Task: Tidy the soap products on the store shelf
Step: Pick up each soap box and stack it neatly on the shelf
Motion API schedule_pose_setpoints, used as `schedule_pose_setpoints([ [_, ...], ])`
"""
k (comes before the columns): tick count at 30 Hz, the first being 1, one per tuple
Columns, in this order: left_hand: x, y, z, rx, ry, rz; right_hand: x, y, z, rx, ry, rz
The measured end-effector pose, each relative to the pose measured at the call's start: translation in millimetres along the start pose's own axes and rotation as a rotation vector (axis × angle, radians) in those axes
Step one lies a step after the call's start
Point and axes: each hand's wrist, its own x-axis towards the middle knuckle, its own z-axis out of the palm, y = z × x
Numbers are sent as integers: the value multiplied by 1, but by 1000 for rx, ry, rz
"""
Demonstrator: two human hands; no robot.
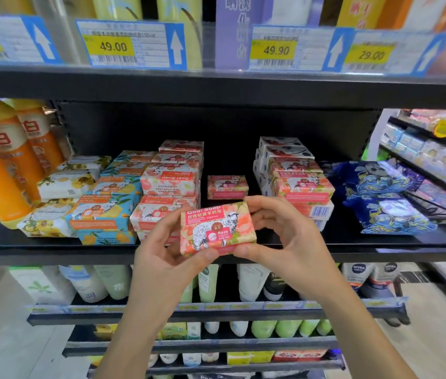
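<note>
- Left grip [167, 258] is curled round the left end of the rose soap [217, 228], with the thumb on the near bottom edge and the fingers behind.
- Right grip [284, 236] pinches the right end of the same box, fingers on the top corner and thumb under the bottom corner.
- Rose soap is held in the air by both hands, just near of the shelf [353, 242] front edge. The label faces the camera and the right end is tilted a bit up. It is not touching the shelf.
- The box sits in front of the gap between the pink stack [169, 187] on the left and the right stack [298, 184].
- Lone pink box [227, 186] stands far in that gap, on the shelf, apart from both stacks.
- Pink stack: goat soap boxes piled several high, with the top labels upside down to the camera.
- Right stack: pink boxes on the near side and white boxes behind and under them. A barcode end shows at the bottom.
- Blue boxes [107, 212] lie just left of the pink stack, touching it.
- White floral packs [60, 184] are left of the blue boxes, piled unevenly.
- Orange bottles [5, 165] are at the far left of the shelf.
- Dark blue pouches [380, 198] lie right of the right stack, one on another.
- Price tags [131, 45] are on the upper shelf edge; one reads 49.00.
- Tubes [251, 283] are on the shelf below.
</note>
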Motion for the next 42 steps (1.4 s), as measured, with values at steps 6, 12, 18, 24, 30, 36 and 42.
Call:
schedule_pose_setpoints([
  [6,-4,6,17,41,7,-18,12,-2,-58,-426,323,10],
  [12,-6,7,17,41,25,-16,34,13,-91,-645,275,288],
  [18,-6,9,17,31,49,-23,38,23,-89,-649,264,329],
  [24,-10,11,15,38,48,-23,38,26,-88,-617,301,328],
  [30,-13,9,8,-2,89,-14,28,11,-76,-580,392,258],
  [36,-14,3,-15,-68,164,-6,6,-11,-16,-616,309,154],
  [42,-19,-1,-36,-75,262,-10,0,12,42,-686,203,186],
])
